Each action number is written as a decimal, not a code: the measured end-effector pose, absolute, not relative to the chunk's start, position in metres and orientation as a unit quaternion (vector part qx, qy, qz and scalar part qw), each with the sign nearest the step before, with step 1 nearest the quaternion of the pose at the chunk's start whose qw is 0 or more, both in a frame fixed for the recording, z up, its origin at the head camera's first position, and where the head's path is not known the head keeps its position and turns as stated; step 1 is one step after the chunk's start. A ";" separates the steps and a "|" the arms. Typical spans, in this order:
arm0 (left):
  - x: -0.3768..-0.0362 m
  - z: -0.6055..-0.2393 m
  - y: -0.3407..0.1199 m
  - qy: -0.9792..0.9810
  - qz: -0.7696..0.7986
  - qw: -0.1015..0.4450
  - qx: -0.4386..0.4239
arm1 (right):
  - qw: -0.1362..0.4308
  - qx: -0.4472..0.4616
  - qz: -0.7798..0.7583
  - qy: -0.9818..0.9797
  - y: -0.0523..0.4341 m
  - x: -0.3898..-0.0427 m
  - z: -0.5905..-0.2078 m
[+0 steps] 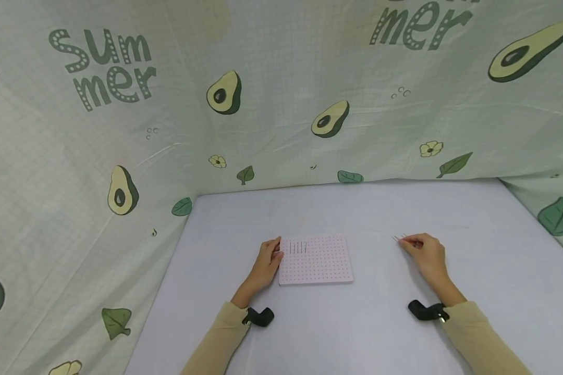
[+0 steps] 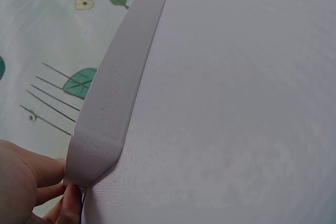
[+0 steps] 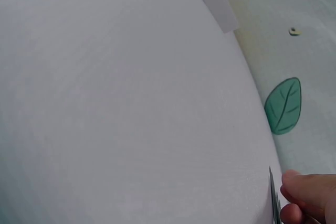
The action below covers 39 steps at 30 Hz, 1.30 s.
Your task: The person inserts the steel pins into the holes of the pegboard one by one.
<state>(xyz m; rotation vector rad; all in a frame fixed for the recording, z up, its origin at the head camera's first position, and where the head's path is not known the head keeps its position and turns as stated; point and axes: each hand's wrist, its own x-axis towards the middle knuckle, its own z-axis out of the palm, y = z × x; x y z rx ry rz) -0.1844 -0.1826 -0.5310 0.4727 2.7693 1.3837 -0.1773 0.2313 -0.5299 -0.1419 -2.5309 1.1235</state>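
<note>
A pale pink board (image 1: 316,263) with a grid of small holes lies on the table. Several thin metal pins (image 1: 297,247) stand in a row near its far left corner; the left wrist view shows them sticking up from the board (image 2: 113,93). My left hand (image 1: 265,264) holds the board's left edge, fingers and thumb at its corner. Well to the right of the board, my right hand (image 1: 425,255) has thumb and fingertips together, pinching thin pointed metal pins (image 3: 274,198) low over the table. How many pins it holds is hidden.
The white table (image 1: 305,328) ends at the back against a hanging cloth (image 1: 272,140) printed with avocados and leaves. The cloth also hangs along the left and right sides. A black wrist camera (image 1: 260,316) sits on the left wrist, another camera (image 1: 424,311) on the right.
</note>
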 end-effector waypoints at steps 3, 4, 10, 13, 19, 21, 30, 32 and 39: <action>-0.185 -0.531 -0.182 0.884 0.443 0.006 0.152 | 0.185 -0.045 0.400 -0.896 0.232 -0.177 -0.530; -0.185 -0.530 -0.182 0.883 0.443 0.006 0.152 | 0.184 -0.044 0.400 -0.897 0.232 -0.178 -0.530; -0.185 -0.531 -0.182 0.883 0.444 0.004 0.151 | 0.180 -0.038 0.392 -0.901 0.232 -0.179 -0.533; -0.186 -0.534 -0.182 0.886 0.439 0.003 0.149 | 0.179 -0.038 0.388 -0.903 0.232 -0.180 -0.535; -0.185 -0.534 -0.183 0.886 0.440 0.001 0.149 | 0.180 -0.031 0.384 -0.905 0.232 -0.179 -0.537; -0.184 -0.533 -0.183 0.884 0.442 0.001 0.150 | 0.180 -0.030 0.383 -0.905 0.232 -0.178 -0.537; -0.183 -0.532 -0.182 0.882 0.446 0.002 0.151 | 0.186 -0.023 0.383 -0.905 0.230 -0.177 -0.535; -0.183 -0.532 -0.182 0.882 0.447 0.003 0.151 | 0.186 -0.020 0.383 -0.904 0.229 -0.177 -0.536; -0.184 -0.535 -0.183 0.880 0.450 0.001 0.152 | 0.178 -0.012 0.388 -0.904 0.228 -0.177 -0.536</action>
